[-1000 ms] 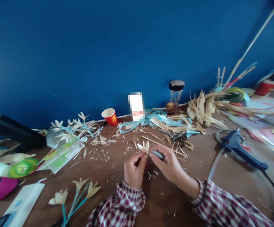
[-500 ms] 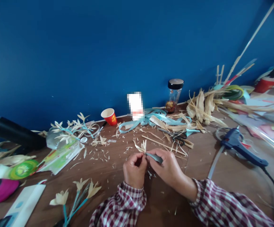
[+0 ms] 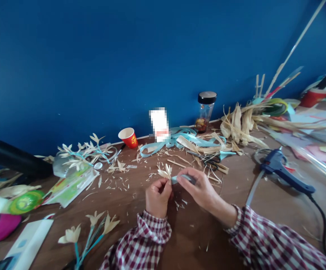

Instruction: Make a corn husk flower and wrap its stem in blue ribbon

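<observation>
My left hand (image 3: 157, 195) pinches the base of a small pale flower (image 3: 165, 171) that looks made of dried husk strips, its petals pointing up. From that base a light blue tape strip (image 3: 175, 179) runs across to my right hand (image 3: 195, 187), whose thumb and fingers are closed on it. Both hands are close together above the brown table (image 3: 140, 217). In front to the left stand finished-looking husk flowers (image 3: 71, 235) on blue-wrapped stems. Behind my hands lie scissors (image 3: 212, 162) and thin sticks (image 3: 177, 164) among scraps.
A blue glue gun (image 3: 285, 170) with its cord lies to the right. A red paper cup (image 3: 129, 138) and a lidded glass jar (image 3: 205, 112) stand by the blue wall. Dried husks (image 3: 241, 122) are heaped at right. A black cylinder (image 3: 14, 155) lies at left.
My right hand has moved slightly away from my left, and more of the light blue tape shows stretched between them. The flower has turned a little and leans left.
</observation>
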The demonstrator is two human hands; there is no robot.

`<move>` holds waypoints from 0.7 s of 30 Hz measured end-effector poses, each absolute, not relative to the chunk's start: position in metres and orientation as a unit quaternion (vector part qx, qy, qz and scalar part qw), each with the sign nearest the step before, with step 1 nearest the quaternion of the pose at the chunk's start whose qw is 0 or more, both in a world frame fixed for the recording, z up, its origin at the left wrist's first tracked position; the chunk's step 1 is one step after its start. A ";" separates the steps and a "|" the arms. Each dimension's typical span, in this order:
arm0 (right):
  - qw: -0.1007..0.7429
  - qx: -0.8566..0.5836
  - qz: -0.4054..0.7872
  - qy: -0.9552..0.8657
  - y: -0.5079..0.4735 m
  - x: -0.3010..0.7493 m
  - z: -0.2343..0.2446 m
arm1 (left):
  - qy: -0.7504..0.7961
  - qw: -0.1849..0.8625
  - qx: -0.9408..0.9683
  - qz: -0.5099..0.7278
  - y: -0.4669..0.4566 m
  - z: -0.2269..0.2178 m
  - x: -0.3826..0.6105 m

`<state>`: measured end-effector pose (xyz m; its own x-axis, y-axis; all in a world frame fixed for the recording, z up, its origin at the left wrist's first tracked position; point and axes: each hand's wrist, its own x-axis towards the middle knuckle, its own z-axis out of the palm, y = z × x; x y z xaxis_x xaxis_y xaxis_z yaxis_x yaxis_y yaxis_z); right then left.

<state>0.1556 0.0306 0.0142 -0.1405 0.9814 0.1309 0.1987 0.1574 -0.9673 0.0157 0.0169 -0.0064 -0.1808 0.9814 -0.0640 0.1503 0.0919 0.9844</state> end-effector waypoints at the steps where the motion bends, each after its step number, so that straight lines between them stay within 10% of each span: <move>1: 0.449 -0.478 0.437 -0.616 0.030 0.155 0.014 | 0.603 0.430 0.470 0.481 0.017 -0.007 0.016; 21: 0.478 -0.480 0.434 -0.594 0.025 0.152 0.015 | 0.594 0.433 0.440 0.517 0.015 -0.002 0.017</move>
<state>0.1516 0.0246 0.0155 -0.0822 0.9850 0.1516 0.1549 0.1629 -0.9744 0.0175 0.0153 -0.0025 -0.2393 0.9691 -0.0594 0.0751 0.0795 0.9940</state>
